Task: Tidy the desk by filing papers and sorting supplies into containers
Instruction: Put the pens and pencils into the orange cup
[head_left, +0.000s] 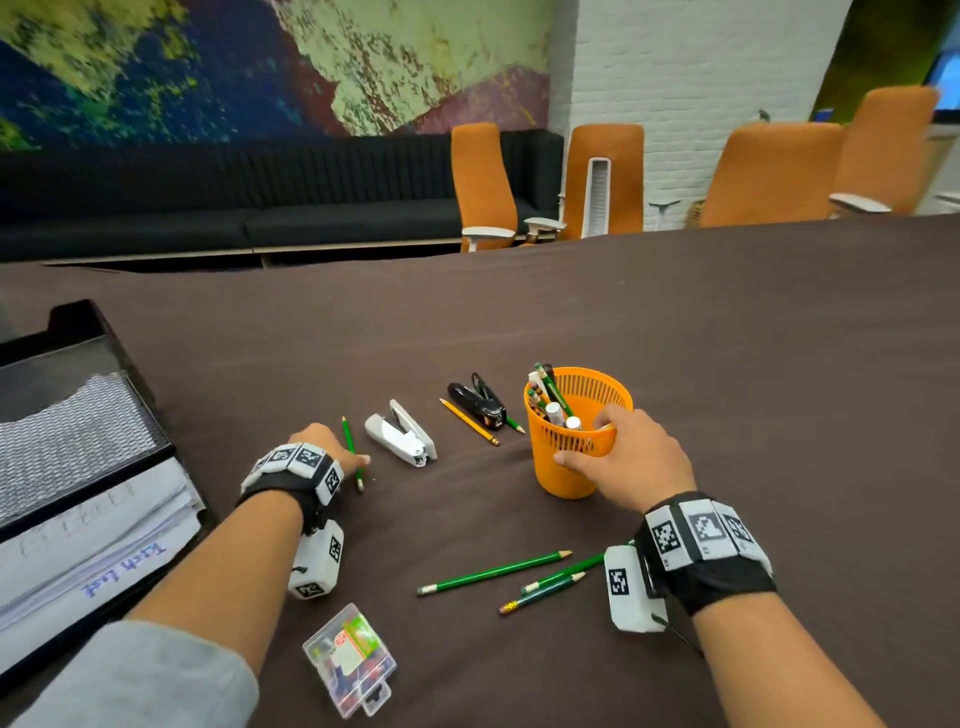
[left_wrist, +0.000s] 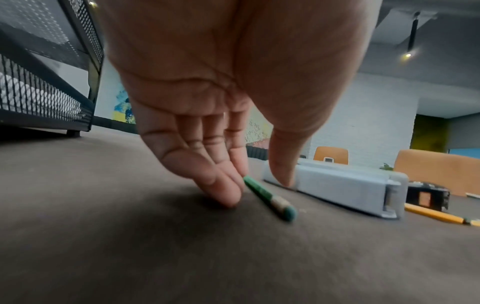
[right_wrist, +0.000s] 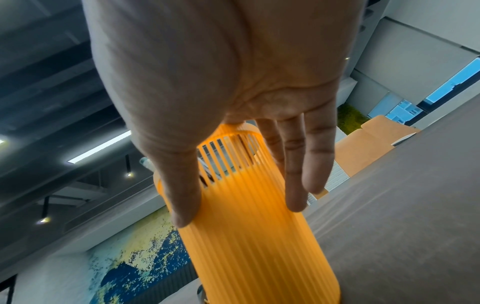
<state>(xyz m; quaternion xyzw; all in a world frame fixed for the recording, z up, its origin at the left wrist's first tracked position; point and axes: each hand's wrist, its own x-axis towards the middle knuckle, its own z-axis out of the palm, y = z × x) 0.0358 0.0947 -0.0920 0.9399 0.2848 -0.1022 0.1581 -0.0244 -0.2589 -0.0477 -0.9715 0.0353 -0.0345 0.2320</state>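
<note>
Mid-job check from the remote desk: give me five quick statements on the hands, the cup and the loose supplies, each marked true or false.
1. The right hand is at the orange cup, thumb on its side. True.
2. The orange cup is empty. False: pens and pencils stand in it.
3. The left hand has its fingertips at a green pencil lying on the table. True.
4. The white stapler is inside the mesh tray. False: it lies on the table, right of the left hand.
5. No pencils remain on the table. False: several lie loose, including three green ones near the right wrist.
</note>
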